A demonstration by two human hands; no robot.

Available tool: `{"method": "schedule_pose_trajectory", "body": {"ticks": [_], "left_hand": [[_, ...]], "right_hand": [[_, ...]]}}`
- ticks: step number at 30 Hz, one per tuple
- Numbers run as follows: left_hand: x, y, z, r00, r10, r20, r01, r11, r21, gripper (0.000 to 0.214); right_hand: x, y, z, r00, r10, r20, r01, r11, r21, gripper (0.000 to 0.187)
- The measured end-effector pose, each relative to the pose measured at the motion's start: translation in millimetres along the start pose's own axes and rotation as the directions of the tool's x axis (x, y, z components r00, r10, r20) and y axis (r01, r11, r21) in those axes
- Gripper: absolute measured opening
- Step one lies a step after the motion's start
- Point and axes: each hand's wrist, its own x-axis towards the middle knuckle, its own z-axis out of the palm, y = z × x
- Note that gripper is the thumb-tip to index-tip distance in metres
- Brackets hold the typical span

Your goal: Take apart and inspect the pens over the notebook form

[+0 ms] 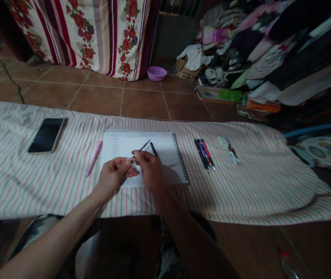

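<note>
Over an open spiral notebook [165,176], both my hands meet on one slim dark pen [144,145]. My right hand [149,166] pinches it along its length, and its thin end points up and to the right. At its lower end, the fingers of my left hand [117,168] are closed on a small light-coloured part; whether this is joined to the pen I cannot tell. A black pen barrel or cap [153,149] lies on the page just beyond my right hand, partly hidden by it. A pink pen [94,159] rests left of the notebook.
Several dark, purple and red pens [204,155] lie right of the notebook, with light patterned pens [229,150] farther right. A phone [47,135] sits on the left of the striped cloth [255,186]. A purple basin [156,73] stands on the tiled floor beyond.
</note>
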Motion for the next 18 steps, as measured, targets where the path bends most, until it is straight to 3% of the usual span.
{"method": "schedule_pose_trajectory", "body": {"ticks": [3, 6, 9, 13, 16, 18], "left_hand": [[2, 3, -4.6, 0.988, -0.11, 0.11, 0.118, 0.991, -0.068, 0.031], [4, 4, -7.2, 0.974, -0.161, 0.158, 0.178, 0.979, -0.095, 0.032], [2, 3, -4.8, 0.986, -0.123, 0.115, 0.132, 0.988, -0.075, 0.033], [-1, -1, 3.0, 0.999, 0.045, -0.024, -0.044, 0.999, 0.008, 0.031], [-3, -3, 5.9, 0.991, 0.109, -0.074, -0.106, 0.993, 0.046, 0.029], [-2, -3, 5.0, 0.996, 0.079, -0.05, -0.079, 0.997, 0.007, 0.028]], "right_hand": [[3, 0, -6, 0.987, 0.068, 0.142, -0.09, 0.985, 0.149, 0.028], [4, -3, -9, 0.979, 0.095, 0.178, -0.12, 0.984, 0.133, 0.027], [4, -5, -7, 0.995, 0.06, 0.074, -0.059, 0.998, -0.018, 0.023], [1, 0, 2, 0.997, -0.053, -0.065, 0.044, 0.991, -0.129, 0.02], [-1, 3, 7, 0.991, -0.081, -0.105, 0.066, 0.987, -0.145, 0.019], [-2, 3, 6, 0.994, -0.063, -0.087, 0.053, 0.992, -0.119, 0.019]]}}
